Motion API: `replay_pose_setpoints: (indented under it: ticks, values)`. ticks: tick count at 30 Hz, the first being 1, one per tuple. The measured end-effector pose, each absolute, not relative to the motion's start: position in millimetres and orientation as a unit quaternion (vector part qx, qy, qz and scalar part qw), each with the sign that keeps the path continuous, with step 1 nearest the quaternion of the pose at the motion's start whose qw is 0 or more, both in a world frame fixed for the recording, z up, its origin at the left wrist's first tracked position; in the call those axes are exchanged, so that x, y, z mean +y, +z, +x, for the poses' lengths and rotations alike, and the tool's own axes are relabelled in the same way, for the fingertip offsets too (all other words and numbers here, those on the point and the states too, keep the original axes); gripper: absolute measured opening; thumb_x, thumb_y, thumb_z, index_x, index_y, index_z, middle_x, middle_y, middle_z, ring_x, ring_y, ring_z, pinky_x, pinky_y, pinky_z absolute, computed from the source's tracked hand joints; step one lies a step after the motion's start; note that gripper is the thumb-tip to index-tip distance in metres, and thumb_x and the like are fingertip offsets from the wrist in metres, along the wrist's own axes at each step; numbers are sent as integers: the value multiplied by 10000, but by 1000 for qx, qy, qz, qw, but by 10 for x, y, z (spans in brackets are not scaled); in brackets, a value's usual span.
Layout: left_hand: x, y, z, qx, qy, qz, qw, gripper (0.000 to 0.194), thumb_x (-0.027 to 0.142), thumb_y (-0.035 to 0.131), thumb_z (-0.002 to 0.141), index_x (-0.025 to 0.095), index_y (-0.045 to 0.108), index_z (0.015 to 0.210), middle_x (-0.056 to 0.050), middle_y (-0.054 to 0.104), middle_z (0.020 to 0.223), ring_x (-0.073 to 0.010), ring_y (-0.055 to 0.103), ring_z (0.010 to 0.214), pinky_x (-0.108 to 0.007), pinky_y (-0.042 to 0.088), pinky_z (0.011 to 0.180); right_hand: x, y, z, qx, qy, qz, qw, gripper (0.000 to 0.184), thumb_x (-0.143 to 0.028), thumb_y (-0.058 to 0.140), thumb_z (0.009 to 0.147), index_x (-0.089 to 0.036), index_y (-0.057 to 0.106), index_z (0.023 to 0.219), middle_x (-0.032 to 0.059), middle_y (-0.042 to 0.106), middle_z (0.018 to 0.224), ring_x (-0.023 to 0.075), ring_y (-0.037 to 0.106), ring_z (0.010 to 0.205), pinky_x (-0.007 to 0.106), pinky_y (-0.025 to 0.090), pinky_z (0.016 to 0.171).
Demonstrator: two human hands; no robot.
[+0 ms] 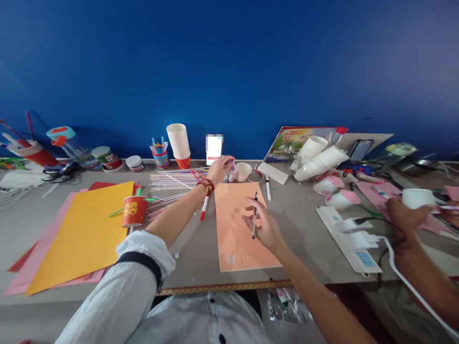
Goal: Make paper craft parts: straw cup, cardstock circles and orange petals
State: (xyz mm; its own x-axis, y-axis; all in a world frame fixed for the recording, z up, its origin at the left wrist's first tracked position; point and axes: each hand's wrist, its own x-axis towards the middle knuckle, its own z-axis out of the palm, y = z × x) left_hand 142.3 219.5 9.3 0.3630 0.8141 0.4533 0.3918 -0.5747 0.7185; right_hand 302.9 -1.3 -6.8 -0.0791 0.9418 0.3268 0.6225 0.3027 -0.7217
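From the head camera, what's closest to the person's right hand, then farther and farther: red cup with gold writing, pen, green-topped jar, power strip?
Starting at the right hand:
1. Pen: held in it
2. Power strip: to its right
3. Red cup: to its left
4. Green-topped jar: farther left, toward the back

Lt orange paper (pixel 234 229); yel. sheet (pixel 89 234); red cup (pixel 134 220) w/ gold chars (pixel 130 208); dk blue wall (pixel 229 67).

left hand (pixel 218 169): stretched far forward, back uppermost | right hand (pixel 266 223): closer in, loosely curled
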Motion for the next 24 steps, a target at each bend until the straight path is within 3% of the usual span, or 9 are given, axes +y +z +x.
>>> replay_pose_setpoints:
  ticks: [3,15,24]
  values:
    - [2173,100,1434,374,405,798,242,234,213,505,954,179,665,1120,-80,661,1044,-167,649,831,-289,517,797,9,-88,3063,-701,213,-552,399,480,-396,572,944,-275,439,1389,137,607,1237,244,681,1016,305,626,669]
    - [2177,105,1429,343,370,844,183,284,226,469,963,207,653,1178,-74,632,1166,-167,638,866,-277,498,798,47,-81,3019,-691,226,-564,393,501,-413,584,934,-272,448,1395,134,639,1158,195,688,764,265,586,512]
    - [2152,81,1453,329,348,863,160,303,271,439,993,211,647,1206,-77,616,1233,-194,637,1007,-283,489,854,54,-113,3038,-690,236,-557,398,490,-410,577,936,-274,454,1390,133,636,1165,204,694,820,250,586,510]
